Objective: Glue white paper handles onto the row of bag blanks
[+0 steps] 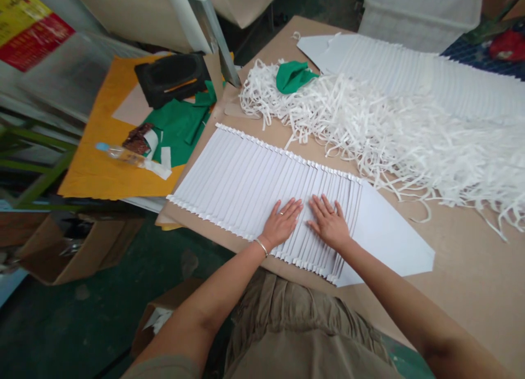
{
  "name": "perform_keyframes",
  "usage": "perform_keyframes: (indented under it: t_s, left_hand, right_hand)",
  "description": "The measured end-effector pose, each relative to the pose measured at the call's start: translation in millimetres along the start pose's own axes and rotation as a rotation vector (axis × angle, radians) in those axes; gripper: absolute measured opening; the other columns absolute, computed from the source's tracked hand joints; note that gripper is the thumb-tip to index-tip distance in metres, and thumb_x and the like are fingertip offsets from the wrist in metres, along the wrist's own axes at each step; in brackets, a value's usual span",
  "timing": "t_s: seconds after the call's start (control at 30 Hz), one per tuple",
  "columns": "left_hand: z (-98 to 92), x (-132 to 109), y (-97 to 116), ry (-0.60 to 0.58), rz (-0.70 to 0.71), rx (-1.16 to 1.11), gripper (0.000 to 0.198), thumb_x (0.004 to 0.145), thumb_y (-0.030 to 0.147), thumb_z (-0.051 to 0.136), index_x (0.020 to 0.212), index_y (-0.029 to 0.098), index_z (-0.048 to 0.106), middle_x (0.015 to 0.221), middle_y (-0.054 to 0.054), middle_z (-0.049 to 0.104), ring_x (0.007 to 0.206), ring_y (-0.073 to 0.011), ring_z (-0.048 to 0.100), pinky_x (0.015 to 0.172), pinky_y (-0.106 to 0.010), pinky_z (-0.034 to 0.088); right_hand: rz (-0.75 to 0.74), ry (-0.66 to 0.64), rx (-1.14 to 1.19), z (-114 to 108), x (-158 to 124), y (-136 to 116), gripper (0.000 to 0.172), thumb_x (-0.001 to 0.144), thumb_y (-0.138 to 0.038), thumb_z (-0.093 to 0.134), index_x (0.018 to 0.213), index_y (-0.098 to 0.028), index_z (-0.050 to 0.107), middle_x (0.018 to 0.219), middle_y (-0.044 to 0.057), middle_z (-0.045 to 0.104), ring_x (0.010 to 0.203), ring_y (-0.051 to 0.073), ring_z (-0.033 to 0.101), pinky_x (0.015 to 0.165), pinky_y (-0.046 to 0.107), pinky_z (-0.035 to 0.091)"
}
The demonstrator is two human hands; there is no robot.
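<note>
Pleated white sheet (233,176) is in the centre of the frame, flat on the brown desk (471,291), plain tapered end pointing right. Left hand (284,221) palm down on the pleats, fingers loosely side by side, thumb a bit out. Right hand (329,220) just beside it, also palm down, fingers spread. Neither is pinching anything; fingertips nearly meet but don't touch.

Reads to me as a press-and-smooth step: folds run the full length, closer together under the hands than at the left end. Both long edges look jagged with small tabs.

Next move, my take: even pressure, flat palms, push along the folds rather than across, or they'd skew. Lift straight up so no tab snags.

Heap of white strips (369,127) sits just beyond, upper right, with green cloth (293,77) on its left end. Similar white sheet (381,62) behind the heap.
</note>
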State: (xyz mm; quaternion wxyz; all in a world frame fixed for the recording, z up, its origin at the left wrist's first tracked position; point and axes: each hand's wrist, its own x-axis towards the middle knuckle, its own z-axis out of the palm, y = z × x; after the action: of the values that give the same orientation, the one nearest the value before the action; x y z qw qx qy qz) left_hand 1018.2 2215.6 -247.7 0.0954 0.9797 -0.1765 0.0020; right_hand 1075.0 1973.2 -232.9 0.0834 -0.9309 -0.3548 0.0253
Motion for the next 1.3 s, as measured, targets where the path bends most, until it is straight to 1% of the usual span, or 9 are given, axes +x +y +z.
perform_keyframes:
  t_s: [0.13,0.3,0.5,0.7,0.87,0.97,1.03,1.17,1.3]
  left_hand:
    - [5.4,4,12,-0.025,0.02,0.005,0.057,0.105,0.034,0.037,0.16,0.021,0.032,0.165,-0.005,0.03,0.157,-0.0209,0.016,0.128,-0.056,0.011]
    - [5.1,4,10,-0.019,0.016,-0.002,0.057,0.104,0.034,0.038,0.16,0.022,0.033,0.166,-0.004,0.028,0.157,-0.0215,0.017,0.128,-0.056,0.011]
    - [7.4,4,10,-0.016,0.007,0.003,0.057,0.105,0.036,0.035,0.161,0.023,0.031,0.166,-0.003,0.027,0.157,-0.0207,0.016,0.128,-0.055,0.01]
    - [8.6,4,9,-0.028,0.014,-0.021,0.064,0.104,0.044,0.039,0.163,0.022,0.025,0.165,-0.006,0.031,0.157,-0.022,0.016,0.128,-0.056,0.011]
    - [7.4,4,9,-0.028,0.001,-0.056,0.066,0.103,0.05,0.04,0.162,0.024,0.026,0.165,-0.007,0.032,0.157,-0.0233,0.018,0.127,-0.055,0.011]
    - [3.0,4,10,-0.042,-0.001,-0.071,0.063,0.104,0.048,0.04,0.162,0.025,0.029,0.165,-0.007,0.032,0.156,-0.0239,0.02,0.127,-0.055,0.011]
    - [-0.6,5,14,-0.045,-0.017,-0.077,0.06,0.105,0.043,0.038,0.161,0.024,0.029,0.165,-0.007,0.031,0.156,-0.0238,0.02,0.127,-0.056,0.011]
    - [-2.4,10,35,-0.022,-0.034,-0.089,0.059,0.105,0.035,0.036,0.161,0.018,0.03,0.166,-0.01,0.028,0.157,-0.0239,0.018,0.127,-0.057,0.012]
    - [4.6,20,58,-0.017,0.048,-0.104,0.056,0.104,0.032,0.038,0.159,0.02,0.034,0.166,-0.008,0.028,0.157,-0.023,0.016,0.127,-0.057,0.013]
  right_hand:
    - [-0.052,-0.035,0.031,11,13,-8,0.073,0.103,-0.053,0.038,0.164,-0.024,0.013,0.168,0.004,0.023,0.158,0.027,0.014,0.126,0.06,0.01]
    - [-0.049,-0.035,0.034,12,4,-2,0.074,0.102,-0.052,0.039,0.164,-0.025,0.01,0.168,0.005,0.023,0.158,0.028,0.013,0.126,0.06,0.009]
    - [-0.033,-0.005,0.034,10,8,-8,0.075,0.102,-0.054,0.037,0.165,-0.022,0.008,0.169,0.007,0.021,0.159,0.028,0.011,0.126,0.059,0.007]
    - [-0.041,-0.021,0.046,15,2,-8,0.077,0.101,-0.057,0.037,0.165,-0.023,0.009,0.169,0.004,0.021,0.159,0.028,0.01,0.127,0.059,0.004]
    - [-0.043,-0.039,0.063,16,0,-7,0.078,0.101,-0.057,0.039,0.165,-0.023,0.01,0.169,0.006,0.023,0.158,0.029,0.012,0.126,0.061,0.005]
    - [-0.02,-0.065,0.068,7,0,8,0.077,0.101,-0.056,0.037,0.165,-0.023,0.01,0.169,0.007,0.022,0.158,0.028,0.013,0.125,0.059,0.012]
    - [0.057,-0.05,0.057,-2,-5,26,0.074,0.103,-0.053,0.035,0.165,-0.022,0.009,0.169,0.007,0.022,0.158,0.027,0.014,0.124,0.057,0.016]
    - [0.201,-0.039,0.019,-18,-25,61,0.071,0.104,-0.05,0.034,0.165,-0.022,0.012,0.168,0.008,0.026,0.157,0.029,0.017,0.122,0.06,0.019]
    - [0.144,-0.073,0.009,-17,-38,58,0.07,0.103,-0.052,0.035,0.164,-0.023,0.016,0.168,0.007,0.026,0.157,0.028,0.018,0.122,0.058,0.021]
